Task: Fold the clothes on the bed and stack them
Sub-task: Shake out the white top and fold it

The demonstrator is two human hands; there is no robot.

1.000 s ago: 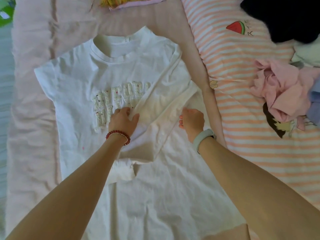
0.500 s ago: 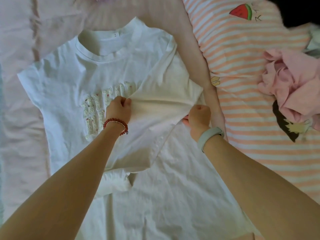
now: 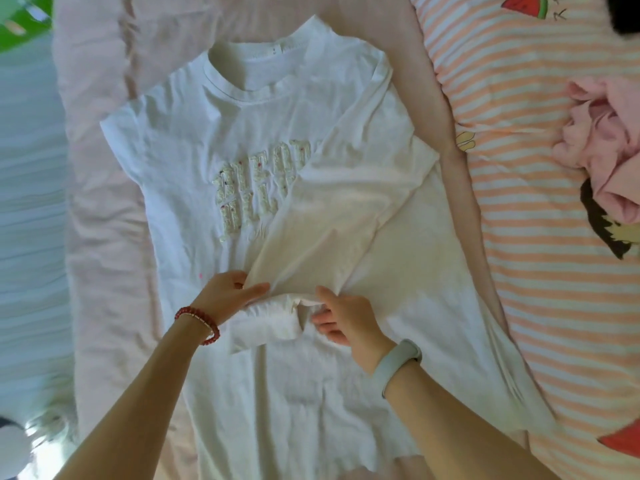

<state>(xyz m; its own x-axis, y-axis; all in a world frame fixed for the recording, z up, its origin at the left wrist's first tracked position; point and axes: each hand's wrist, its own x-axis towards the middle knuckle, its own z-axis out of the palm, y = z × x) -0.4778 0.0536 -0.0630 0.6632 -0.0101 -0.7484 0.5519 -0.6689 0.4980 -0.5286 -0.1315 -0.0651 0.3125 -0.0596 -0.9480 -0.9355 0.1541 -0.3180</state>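
Left of the left hand, bare pink sheet lies flat beside the white T-shirt, open to a sweep. Beyond both hands the shirt lies low. Right of the right hand, the raised striped quilt runs alongside, and a crumpled pink garment heaped on it blocks the far right.

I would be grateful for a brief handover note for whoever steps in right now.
Left hand pinches the edge of the folded-in flap; right hand grips the same edge beside it.
White T-shirt lies face up on the pink sheet, its right side and sleeve folded across the front.
Left: fold the other side, fold lengthwise, stack it.
Pink garment on the striped quilt is unfolded.
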